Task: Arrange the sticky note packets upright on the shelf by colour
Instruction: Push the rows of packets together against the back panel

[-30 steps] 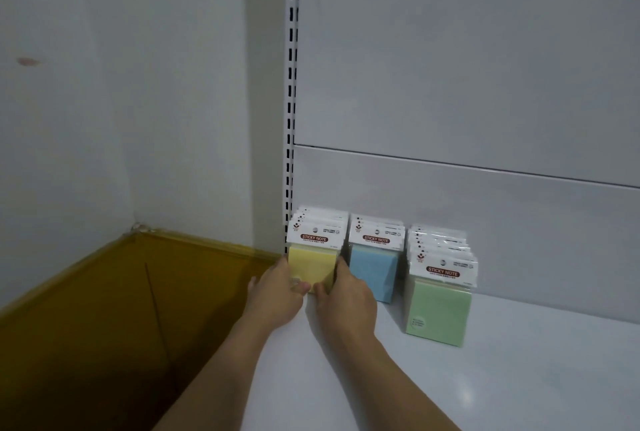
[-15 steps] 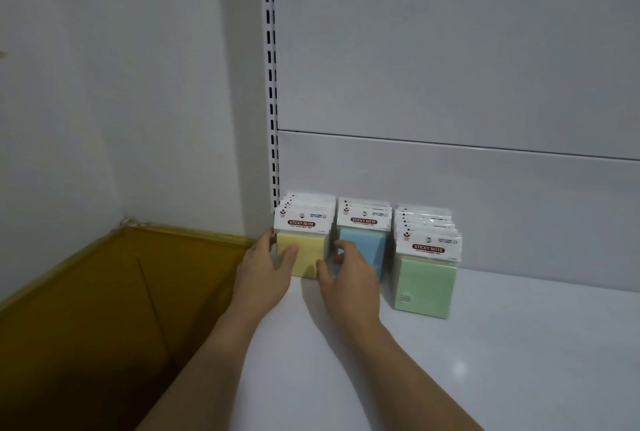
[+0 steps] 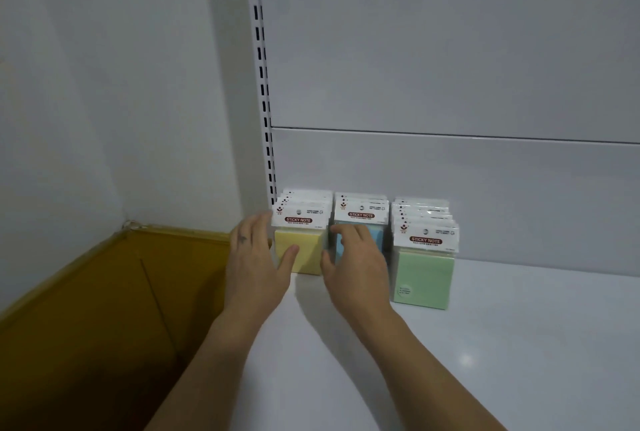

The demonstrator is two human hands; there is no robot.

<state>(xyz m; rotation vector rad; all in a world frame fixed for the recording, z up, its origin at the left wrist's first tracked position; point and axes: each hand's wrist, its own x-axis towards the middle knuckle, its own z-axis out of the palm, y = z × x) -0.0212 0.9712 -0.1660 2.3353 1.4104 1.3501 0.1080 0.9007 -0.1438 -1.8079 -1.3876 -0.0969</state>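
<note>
Three upright rows of sticky note packets stand against the back panel of the white shelf (image 3: 519, 344). The yellow packets (image 3: 304, 247) are at the left, the blue packets (image 3: 375, 233) in the middle, the green packets (image 3: 424, 274) at the right. My left hand (image 3: 256, 264) lies against the left side of the yellow row, with the thumb on the front packet. My right hand (image 3: 356, 264) rests on the front of the blue row, fingers curled at the gap between yellow and blue. Neither hand lifts a packet.
A slotted white upright (image 3: 261, 84) runs up the back at the shelf's left end. Beyond the shelf's left edge lies a yellow-brown floor (image 3: 104, 309) far below, bounded by white walls. The shelf surface stretches bare to the right of the green row.
Both hands have moved apart from the front of the yellow packet: the left slid to the row's left side, the right shifted onto the blue row.
</note>
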